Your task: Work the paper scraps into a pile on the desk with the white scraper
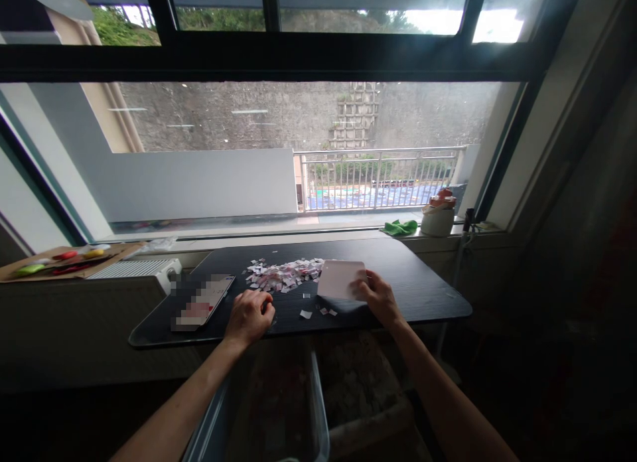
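My right hand (pixel 377 295) grips the right edge of a flat, pale pinkish card (pixel 340 280), which is tilted up over the dark table. At the card's left side lies a pile of small white and pink paper pieces (pixel 283 275). Several loose pieces (pixel 306 314) are scattered nearer the table's front edge. My left hand (pixel 251 314) is closed with its fingers curled, resting at the front of the table just below the pile. What its fingers hold, if anything, is hidden.
The dark table (pixel 423 296) stands below a window. A phone-like flat object (pixel 206 303), partly blurred out, lies left of my left hand. Under the front edge is a clear plastic bin (pixel 321 409). A green cloth (pixel 399 228) and a white pot (pixel 438 221) sit on the sill.
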Action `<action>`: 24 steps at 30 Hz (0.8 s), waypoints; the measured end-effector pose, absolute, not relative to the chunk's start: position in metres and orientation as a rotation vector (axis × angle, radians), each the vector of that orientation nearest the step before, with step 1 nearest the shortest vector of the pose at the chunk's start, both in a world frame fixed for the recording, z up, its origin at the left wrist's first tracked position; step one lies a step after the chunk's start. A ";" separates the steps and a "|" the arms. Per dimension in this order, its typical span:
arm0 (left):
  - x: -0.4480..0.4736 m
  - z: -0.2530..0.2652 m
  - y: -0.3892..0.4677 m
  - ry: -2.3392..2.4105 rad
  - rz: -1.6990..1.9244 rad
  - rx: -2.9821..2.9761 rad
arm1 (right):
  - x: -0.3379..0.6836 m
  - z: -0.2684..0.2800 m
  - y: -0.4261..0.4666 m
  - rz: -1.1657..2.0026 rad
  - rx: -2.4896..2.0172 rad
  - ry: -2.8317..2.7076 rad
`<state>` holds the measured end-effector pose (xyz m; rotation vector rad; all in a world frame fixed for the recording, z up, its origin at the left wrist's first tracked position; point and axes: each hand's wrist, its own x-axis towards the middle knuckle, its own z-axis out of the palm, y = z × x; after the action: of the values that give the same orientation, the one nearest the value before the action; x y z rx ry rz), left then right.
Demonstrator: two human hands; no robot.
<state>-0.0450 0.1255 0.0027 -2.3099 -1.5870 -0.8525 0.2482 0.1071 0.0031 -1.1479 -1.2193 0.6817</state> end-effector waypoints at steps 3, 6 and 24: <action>-0.045 0.002 0.126 -1.586 -0.860 -2.306 | 0.249 0.007 0.104 0.622 -1.216 -1.208; -0.045 0.002 0.125 -1.584 -0.873 -2.304 | 0.249 0.012 0.101 0.598 -1.267 -1.200; -0.044 0.002 0.126 -1.574 -0.885 -2.290 | 0.254 0.005 0.105 0.513 -1.367 -1.062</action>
<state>-0.0443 0.1257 0.0016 -2.2902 -1.5738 -0.8854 0.2542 0.1049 0.0051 -1.3671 -1.0620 0.5130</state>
